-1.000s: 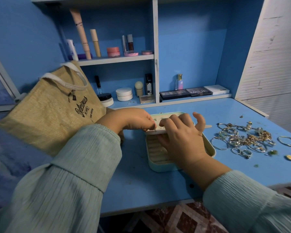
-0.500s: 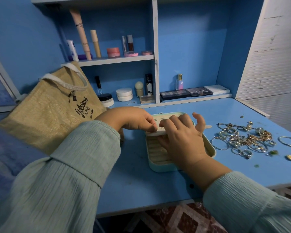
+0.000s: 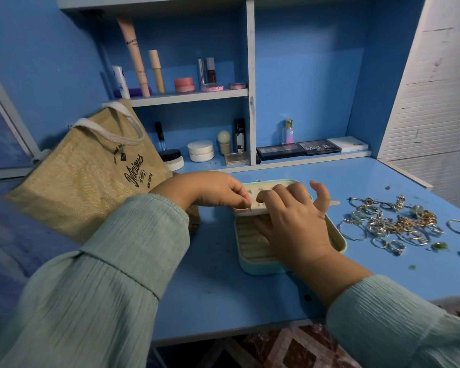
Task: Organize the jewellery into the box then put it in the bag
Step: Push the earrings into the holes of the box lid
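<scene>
A: Looking at the box (image 3: 243, 252) now — where's it sit?
B: Mid-desk (image 3: 218, 296), nearer the front edge than the shelf unit, long axis running front-to-back. Pale green shell, ribbed cream ring rows in the near half, a cream insert w/ slots at the far end.
A: Hands?
B: Left hand (image 3: 213, 191) comes in from the bag side, thumb & forefinger pinched on a tiny piece, prob. an earring (image 3: 249, 207), right at the insert's left edge. Right hand (image 3: 294, 221) lies over the box, fingers curled onto the insert, seems to steady it; can't tell if it actually grips anything.
A: So the next move turns on what?
B: The piece is touching or just above the insert, so I'd guess a short push down into a slot. Left hand's the one on it.
A: Rest of the jewellery (image 3: 391, 224)?
B: Tangled heap of silver & gold rings, bangles, chains toward the desk's right edge, right hand nearer. Jute bag (image 3: 85, 176) stands at the left edge, well apart from the heap.
</scene>
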